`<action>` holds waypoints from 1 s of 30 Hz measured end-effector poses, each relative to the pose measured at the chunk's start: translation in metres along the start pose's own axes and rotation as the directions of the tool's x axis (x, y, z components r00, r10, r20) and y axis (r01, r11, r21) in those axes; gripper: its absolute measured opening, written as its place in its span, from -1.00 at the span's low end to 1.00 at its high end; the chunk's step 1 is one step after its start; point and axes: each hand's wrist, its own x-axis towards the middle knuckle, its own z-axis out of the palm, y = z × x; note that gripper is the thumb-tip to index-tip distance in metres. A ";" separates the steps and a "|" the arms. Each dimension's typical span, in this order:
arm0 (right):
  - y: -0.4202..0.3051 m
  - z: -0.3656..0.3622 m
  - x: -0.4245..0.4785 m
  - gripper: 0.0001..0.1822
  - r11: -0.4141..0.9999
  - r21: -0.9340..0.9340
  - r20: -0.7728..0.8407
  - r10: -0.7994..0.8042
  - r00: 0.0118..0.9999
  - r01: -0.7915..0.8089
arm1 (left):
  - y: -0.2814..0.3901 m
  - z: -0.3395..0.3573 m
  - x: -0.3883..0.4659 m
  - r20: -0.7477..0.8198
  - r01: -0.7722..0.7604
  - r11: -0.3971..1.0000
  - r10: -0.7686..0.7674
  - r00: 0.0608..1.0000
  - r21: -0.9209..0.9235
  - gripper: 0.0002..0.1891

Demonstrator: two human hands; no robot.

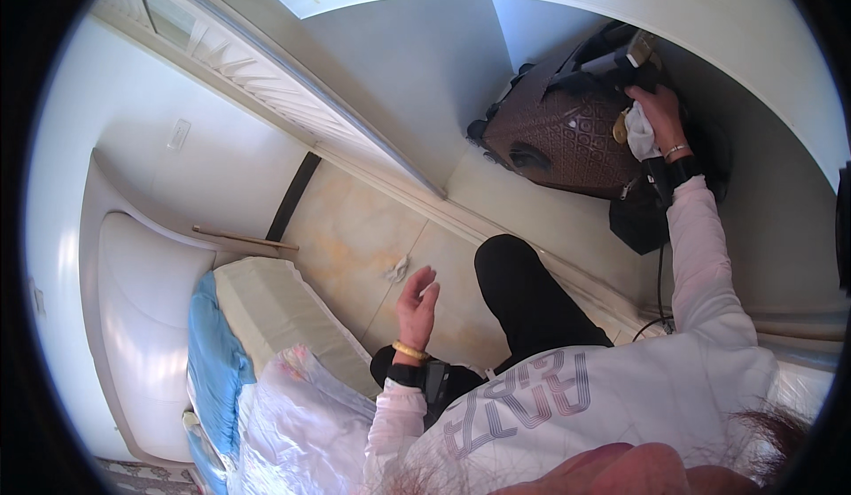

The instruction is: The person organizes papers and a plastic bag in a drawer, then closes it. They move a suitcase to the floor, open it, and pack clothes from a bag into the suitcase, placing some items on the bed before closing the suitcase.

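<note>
My right hand (663,115) grips a white cloth (639,133) against the side of a brown embossed suitcase (565,129). The suitcase lies tilted inside a wardrobe, its black wheels (476,131) pointing left. Beside the cloth shows a small gold-coloured piece (619,128) that I cannot identify. Near the suitcase's upper end is a metal-and-black part (611,59), perhaps its handle. A black item (637,219), possibly a bag, sits below my right wrist. My left hand (417,309) hovers over the floor with fingers slightly curled and nothing in it.
A crumpled white scrap (397,269) lies on the tiled floor (346,229). The white wardrobe door (266,76) and its floor track (465,219) run diagonally. On the left stands a bed with a padded headboard (146,335); a thin stick (246,237) rests by it. A black cable (660,282) hangs under my right arm.
</note>
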 end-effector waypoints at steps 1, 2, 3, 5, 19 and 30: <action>-0.001 0.003 0.003 -0.56 1.000 -0.001 0.025 -0.009 1.000 0.009 | 0.005 0.008 0.007 0.018 -0.022 1.000 0.022 1.000 0.005 -0.60; -0.012 0.010 -0.004 -0.56 1.000 0.001 0.059 -0.013 0.998 0.013 | 0.005 0.017 0.008 0.029 -0.039 0.999 0.038 0.999 0.014 -0.60; -0.015 0.015 -0.008 -0.56 1.000 0.002 0.092 -0.016 0.996 0.016 | 0.006 0.026 0.010 0.041 -0.055 0.998 0.054 0.998 0.023 -0.60; 0.000 0.021 0.015 -0.65 0.999 0.025 0.102 -0.035 0.994 0.033 | 0.016 0.046 0.022 0.085 -0.117 0.991 0.111 0.990 0.070 -0.56; -0.018 0.039 0.039 -0.60 0.976 -0.116 0.083 -0.176 0.981 0.185 | 0.045 0.088 0.110 0.254 -0.287 0.958 0.280 0.926 -0.010 -0.51; -0.073 0.100 0.088 -0.58 0.885 -0.128 0.134 -0.432 0.892 0.448 | -0.016 0.011 0.115 0.106 -0.135 0.991 0.134 0.985 -0.002 -0.52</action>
